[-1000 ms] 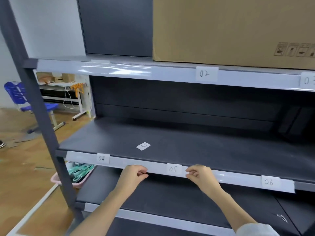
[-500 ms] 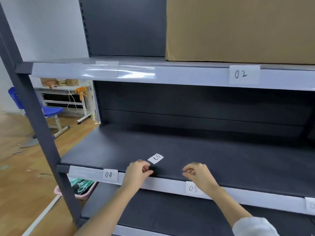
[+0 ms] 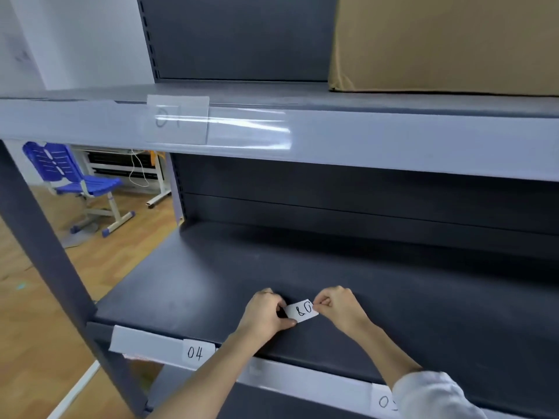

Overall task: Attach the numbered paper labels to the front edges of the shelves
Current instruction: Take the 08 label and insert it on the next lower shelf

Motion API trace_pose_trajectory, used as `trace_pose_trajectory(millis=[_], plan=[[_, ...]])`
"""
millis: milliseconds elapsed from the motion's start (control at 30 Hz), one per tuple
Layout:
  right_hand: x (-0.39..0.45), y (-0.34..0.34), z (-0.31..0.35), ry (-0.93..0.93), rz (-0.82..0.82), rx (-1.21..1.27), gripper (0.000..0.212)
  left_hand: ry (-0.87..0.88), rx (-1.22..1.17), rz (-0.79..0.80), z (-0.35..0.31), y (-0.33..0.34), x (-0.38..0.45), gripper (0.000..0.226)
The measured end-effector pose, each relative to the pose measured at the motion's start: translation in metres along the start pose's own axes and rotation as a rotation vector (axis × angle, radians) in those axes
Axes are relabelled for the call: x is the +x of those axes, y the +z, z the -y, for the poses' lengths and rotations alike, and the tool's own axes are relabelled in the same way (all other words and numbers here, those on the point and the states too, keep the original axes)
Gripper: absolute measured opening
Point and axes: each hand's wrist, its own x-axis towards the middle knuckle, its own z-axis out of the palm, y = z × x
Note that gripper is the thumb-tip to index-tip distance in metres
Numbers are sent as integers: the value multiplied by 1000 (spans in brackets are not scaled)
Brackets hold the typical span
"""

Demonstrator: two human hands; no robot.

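Note:
A small white paper label point(image 3: 302, 310) with a handwritten number, seen upside down, lies on the dark middle shelf point(image 3: 187, 285). My left hand point(image 3: 266, 313) pinches its left end and my right hand point(image 3: 338, 306) pinches its right end. On the middle shelf's pale front strip point(image 3: 145, 343) sit label 04 point(image 3: 196, 352) and, partly hidden by my right sleeve, label 05 point(image 3: 385, 402). Label 01 point(image 3: 177, 119) sits under clear tape on the upper shelf's front edge point(image 3: 393, 140).
A large cardboard box point(image 3: 447, 40) stands on the upper shelf at the right. The grey upright post point(image 3: 45, 243) frames the left side. Beyond it a blue chair point(image 3: 72, 176) and a white rack point(image 3: 127, 167) stand on the wooden floor.
Both hands left the front strip beside label 05 and reached onto the middle shelf, closing on the loose label. My view moved closer and to the left.

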Motion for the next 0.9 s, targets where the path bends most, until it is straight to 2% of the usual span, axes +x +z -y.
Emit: trace_pose_trajectory(millis=[300,567,700,800,900], plan=[[12,6,2,125,-26,5,15,83,-38,81,7,0,18,39],[12,8,4,162,-34,100,16,79,-54,138,7,-6,18,42],[7,8,7,169,-40,119,12,96,-178,147,10,-7,10,37],[2,8,10,182,-55,154,24,117,-293,159,14,-8,6,34],[-5,7,12,186,-92,253,13,103,-428,150,16,-13,3,38]])
